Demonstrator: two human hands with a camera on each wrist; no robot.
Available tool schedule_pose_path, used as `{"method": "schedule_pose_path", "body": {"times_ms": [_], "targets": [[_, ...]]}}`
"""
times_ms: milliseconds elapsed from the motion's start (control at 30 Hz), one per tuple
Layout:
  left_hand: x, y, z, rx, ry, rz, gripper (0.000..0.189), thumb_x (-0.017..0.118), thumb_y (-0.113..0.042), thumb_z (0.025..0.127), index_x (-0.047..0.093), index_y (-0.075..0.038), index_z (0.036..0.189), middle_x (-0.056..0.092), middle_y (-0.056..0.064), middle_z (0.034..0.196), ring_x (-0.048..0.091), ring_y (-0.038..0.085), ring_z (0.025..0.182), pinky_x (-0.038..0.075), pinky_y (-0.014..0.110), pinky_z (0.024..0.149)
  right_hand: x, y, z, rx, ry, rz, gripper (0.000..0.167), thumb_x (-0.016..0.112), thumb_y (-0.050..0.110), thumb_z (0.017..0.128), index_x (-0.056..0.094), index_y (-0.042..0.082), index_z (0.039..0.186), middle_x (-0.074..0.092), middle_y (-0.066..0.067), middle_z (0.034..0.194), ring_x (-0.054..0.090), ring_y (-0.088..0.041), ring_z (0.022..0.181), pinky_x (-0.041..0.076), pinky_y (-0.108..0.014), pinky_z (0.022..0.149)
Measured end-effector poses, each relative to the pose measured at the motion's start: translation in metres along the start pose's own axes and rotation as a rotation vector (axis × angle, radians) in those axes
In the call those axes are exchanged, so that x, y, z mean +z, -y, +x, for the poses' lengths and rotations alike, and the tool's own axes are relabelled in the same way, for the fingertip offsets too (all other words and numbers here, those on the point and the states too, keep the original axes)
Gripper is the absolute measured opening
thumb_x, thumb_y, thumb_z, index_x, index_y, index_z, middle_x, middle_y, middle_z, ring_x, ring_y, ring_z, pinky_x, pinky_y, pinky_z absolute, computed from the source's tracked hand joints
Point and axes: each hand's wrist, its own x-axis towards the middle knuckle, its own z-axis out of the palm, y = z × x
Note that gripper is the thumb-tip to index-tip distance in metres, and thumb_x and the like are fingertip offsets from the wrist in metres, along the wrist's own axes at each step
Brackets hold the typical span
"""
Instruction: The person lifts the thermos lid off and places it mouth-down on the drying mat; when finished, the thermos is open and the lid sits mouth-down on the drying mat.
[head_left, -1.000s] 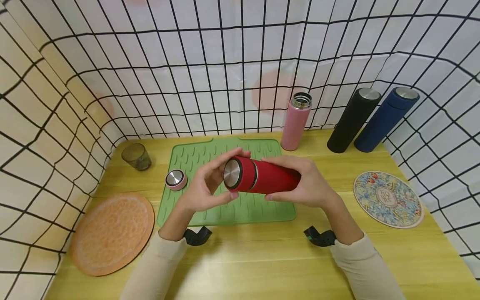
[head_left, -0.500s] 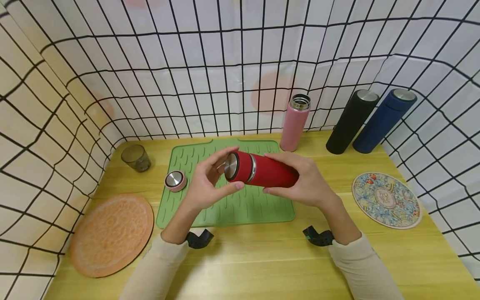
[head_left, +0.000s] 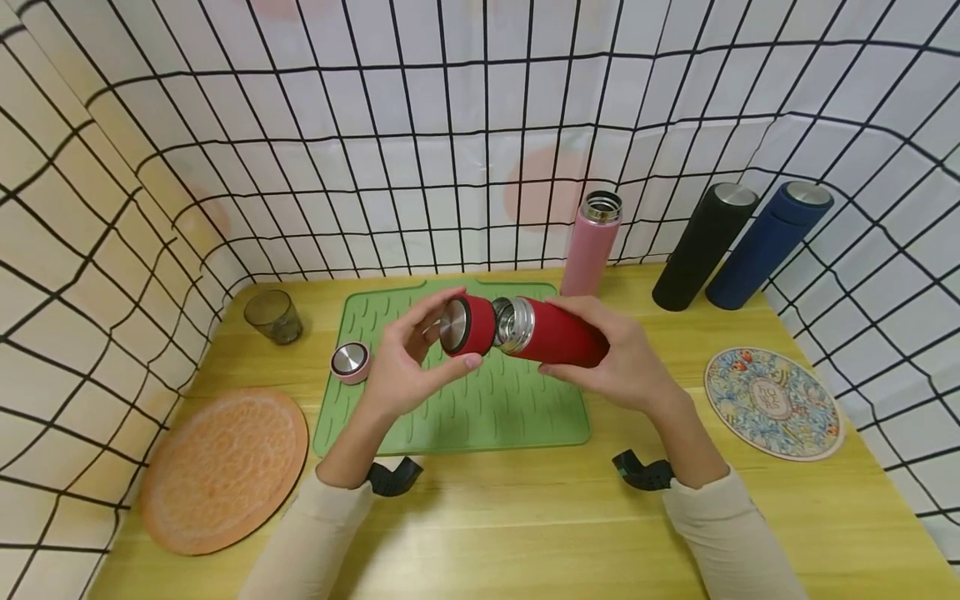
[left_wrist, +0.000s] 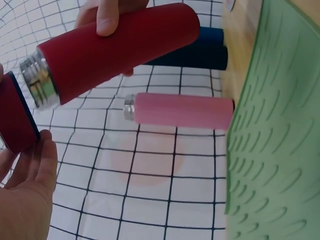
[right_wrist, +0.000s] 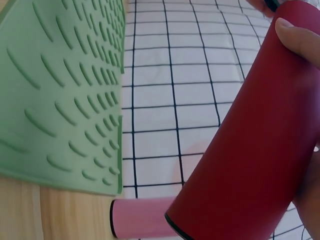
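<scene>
Above the green mat (head_left: 480,408), my right hand (head_left: 622,358) grips the red thermos bottle (head_left: 566,333) round its body. The bottle is tilted, its bare steel neck (left_wrist: 40,80) facing left. My left hand (head_left: 405,367) holds the red lid (head_left: 476,325) with its steel top between thumb and fingers. In the left wrist view a narrow gap shows between lid and neck. A pink lid (head_left: 350,362) with a steel top lies on the mat's left side. Behind the mat stands the pink thermos bottle (head_left: 590,246), uncapped, its steel mouth showing.
A black bottle (head_left: 701,250) and a blue bottle (head_left: 768,246), both capped, stand at the back right. At the back left is a dark glass cup (head_left: 273,317). An orange round mat (head_left: 225,471) lies left, a patterned round mat (head_left: 772,404) right. A gridded cloth (head_left: 465,150) surrounds the table.
The red lid has come off the red thermos bottle, baring the steel neck. My left hand moved slightly left with the lid; my right hand moved slightly right with the bottle.
</scene>
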Motion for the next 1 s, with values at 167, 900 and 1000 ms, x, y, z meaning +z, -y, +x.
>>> {"method": "schedule_pose_path", "body": {"times_ms": [167,900,1000], "targets": [[-0.009,0.001,0.001,0.013,0.003,0.056,0.074,0.086,0.005,0.077,0.059,-0.011,0.145,0.056,0.013,0.142,0.057,0.026,0.130,0.051,0.035,0.111,-0.012,-0.011,0.001,0.026,-0.076,0.011,0.084,0.092,0.008,0.076,0.053,0.026,0.149,0.061,-0.002,0.144,0.056,-0.025,0.127,0.055,-0.028,0.094],[-0.068,0.027,-0.023,-0.197,-0.109,0.383,0.074,0.088,-0.007,0.081,0.056,-0.017,0.147,0.058,0.005,0.141,0.057,0.019,0.128,0.049,0.021,0.108,-0.064,-0.064,0.016,0.347,-0.397,0.017,0.075,0.078,0.024,0.093,0.039,0.039,0.156,0.048,-0.002,0.157,0.045,-0.030,0.144,0.038,-0.056,0.120],[-0.073,0.030,-0.027,-0.245,-0.113,0.445,0.074,0.089,-0.013,0.082,0.055,-0.018,0.148,0.058,0.006,0.142,0.059,0.022,0.127,0.053,0.017,0.090,-0.069,-0.076,0.022,0.390,-0.420,0.076,0.075,0.078,0.027,0.094,0.037,0.039,0.156,0.047,-0.001,0.157,0.046,-0.029,0.144,0.038,-0.053,0.121]]}}
